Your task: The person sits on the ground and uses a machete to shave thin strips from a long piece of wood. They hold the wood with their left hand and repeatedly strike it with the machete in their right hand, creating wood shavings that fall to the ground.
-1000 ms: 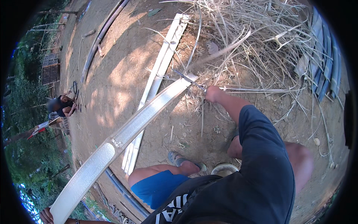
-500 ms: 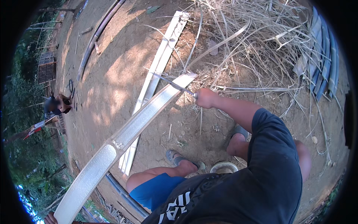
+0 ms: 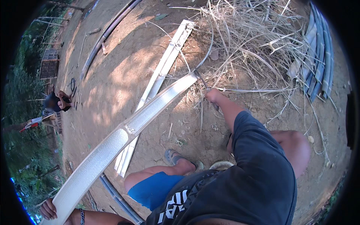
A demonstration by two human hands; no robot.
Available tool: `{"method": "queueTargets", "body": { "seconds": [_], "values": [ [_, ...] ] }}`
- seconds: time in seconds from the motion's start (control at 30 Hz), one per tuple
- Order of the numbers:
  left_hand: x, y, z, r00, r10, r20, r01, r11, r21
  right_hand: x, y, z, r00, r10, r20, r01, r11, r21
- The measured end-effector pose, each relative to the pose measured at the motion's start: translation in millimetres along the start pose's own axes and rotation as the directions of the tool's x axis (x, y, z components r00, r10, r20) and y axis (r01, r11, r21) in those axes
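Observation:
A long split bamboo piece (image 3: 101,155) slants from the lower left up to the middle, its pale hollow inside facing up and a node partway along. My left hand (image 3: 48,210) grips its near end, fingers closed over the edge. In my right hand (image 3: 213,96) is the handle of a long-bladed knife (image 3: 201,78), its blade at the far tip of the bamboo. A thin strip curls up beside the blade; whether it is attached cannot be made out. Under the bamboo, other pale split bamboo pieces (image 3: 165,62) lie on the ground.
A heap of thin shavings (image 3: 255,48) spreads at the far right, beside a stack of dark split bamboo (image 3: 318,56). Dark poles (image 3: 108,32) lie at the far left. Near my feet stands a bowl (image 3: 221,165). Another person (image 3: 58,101) squats at the left.
The knife has slid outward to the bamboo's far tip and turned, with my right arm reaching further. My left hand has come more fully into view.

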State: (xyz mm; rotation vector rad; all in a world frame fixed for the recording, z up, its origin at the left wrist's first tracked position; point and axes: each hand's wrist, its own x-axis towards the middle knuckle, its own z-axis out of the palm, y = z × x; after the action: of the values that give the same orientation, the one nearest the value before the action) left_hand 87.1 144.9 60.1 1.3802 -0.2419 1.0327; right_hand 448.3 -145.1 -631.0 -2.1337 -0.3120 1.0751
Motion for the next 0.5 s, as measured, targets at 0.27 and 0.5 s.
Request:
{"method": "queueTargets", "body": {
  "seconds": [0.27, 0.5],
  "values": [
    [-28, -14, 24, 0.993, 0.01, 0.118, 0.013, 0.981, -0.192, -109, -35, 96, 0.927, 0.299, -0.228, -0.115, 0.802, 0.586],
    [-53, 40, 4, 0.895, 0.272, -0.354, -0.123, 0.913, 0.389, -187, -56, 88, 0.971, 0.196, -0.137, -0.078, 0.801, 0.593]
  ]
}}
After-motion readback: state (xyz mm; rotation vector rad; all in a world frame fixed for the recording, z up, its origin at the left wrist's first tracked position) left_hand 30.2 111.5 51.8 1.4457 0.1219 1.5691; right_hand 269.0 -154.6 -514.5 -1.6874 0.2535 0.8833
